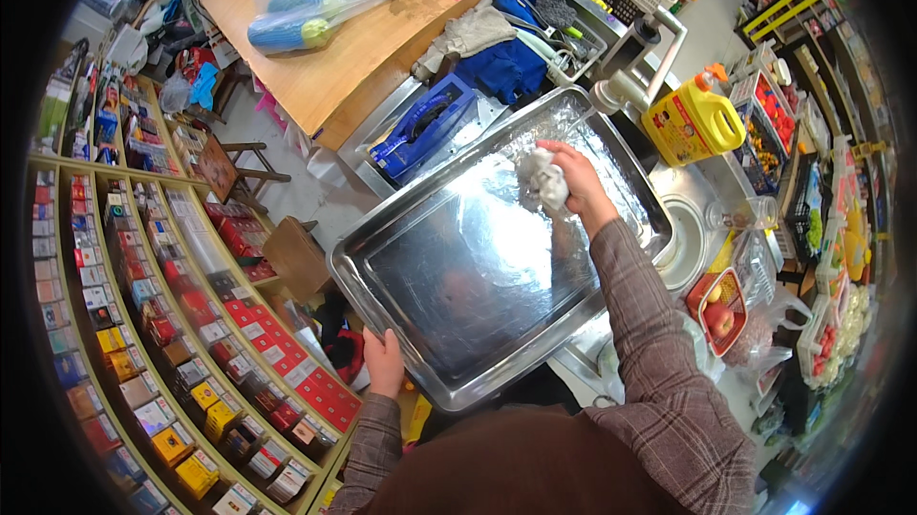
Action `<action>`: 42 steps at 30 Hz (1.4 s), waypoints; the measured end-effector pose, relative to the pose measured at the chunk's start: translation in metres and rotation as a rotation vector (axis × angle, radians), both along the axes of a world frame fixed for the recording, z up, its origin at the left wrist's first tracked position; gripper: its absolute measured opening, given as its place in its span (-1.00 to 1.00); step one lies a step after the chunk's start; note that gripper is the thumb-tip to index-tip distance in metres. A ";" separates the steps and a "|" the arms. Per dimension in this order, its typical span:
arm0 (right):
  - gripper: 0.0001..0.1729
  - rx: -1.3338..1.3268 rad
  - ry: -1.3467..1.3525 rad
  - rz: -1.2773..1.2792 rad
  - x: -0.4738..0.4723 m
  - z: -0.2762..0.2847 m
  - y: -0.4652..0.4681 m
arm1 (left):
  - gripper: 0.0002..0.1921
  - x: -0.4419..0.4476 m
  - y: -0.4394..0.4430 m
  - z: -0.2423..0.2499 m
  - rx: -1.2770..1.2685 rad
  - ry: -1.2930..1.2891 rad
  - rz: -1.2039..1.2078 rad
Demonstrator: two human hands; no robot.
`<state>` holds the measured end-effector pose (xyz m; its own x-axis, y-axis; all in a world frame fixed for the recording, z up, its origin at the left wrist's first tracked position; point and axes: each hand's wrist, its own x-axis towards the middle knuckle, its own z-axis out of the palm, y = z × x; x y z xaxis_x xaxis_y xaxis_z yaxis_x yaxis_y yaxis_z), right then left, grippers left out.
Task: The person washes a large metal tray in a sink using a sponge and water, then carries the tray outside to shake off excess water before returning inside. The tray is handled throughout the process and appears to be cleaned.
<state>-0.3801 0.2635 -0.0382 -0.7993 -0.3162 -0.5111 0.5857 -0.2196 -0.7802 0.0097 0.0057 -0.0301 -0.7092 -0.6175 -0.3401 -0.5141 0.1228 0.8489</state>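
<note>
A large rectangular metal tray (458, 300) lies tilted in front of me, its bare floor shiny and reflecting light. My left hand (384, 363) grips the tray's rim at the near left corner. In my right hand (577, 178) is a crumpled whitish cloth (548, 182), held over the far right part of the tray. Water seems to wet that end, below the spout of a metal faucet (616, 93). Whether the cloth presses on the metal is hard to tell.
Beyond the faucet stands a yellow jug (693, 119) with an orange cap. A white bowl (680, 243) and a red basket (718, 311) with apples are at right. A blue plastic holder (423, 128) and a wooden table (344, 78) lie beyond the tray. Shelves of small boxes (193, 300) fill the left.
</note>
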 end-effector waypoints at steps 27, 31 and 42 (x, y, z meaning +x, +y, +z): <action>-0.85 0.435 0.197 -0.014 -0.014 0.056 -0.019 | -0.67 0.002 0.011 0.011 -0.005 -0.068 0.025; -0.75 0.498 0.293 0.053 -0.034 0.052 -0.036 | -0.67 0.000 0.011 0.013 -0.047 -0.041 0.017; -0.33 0.285 0.475 -0.251 -0.132 0.068 -0.126 | -0.71 -0.001 0.014 0.014 -0.067 -0.047 0.036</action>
<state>-0.5126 0.1376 0.0298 -0.9931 0.0084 -0.1169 0.1164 -0.0496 -0.9920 0.0092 0.0193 -0.0157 -0.6704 -0.6647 -0.3297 -0.5585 0.1595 0.8140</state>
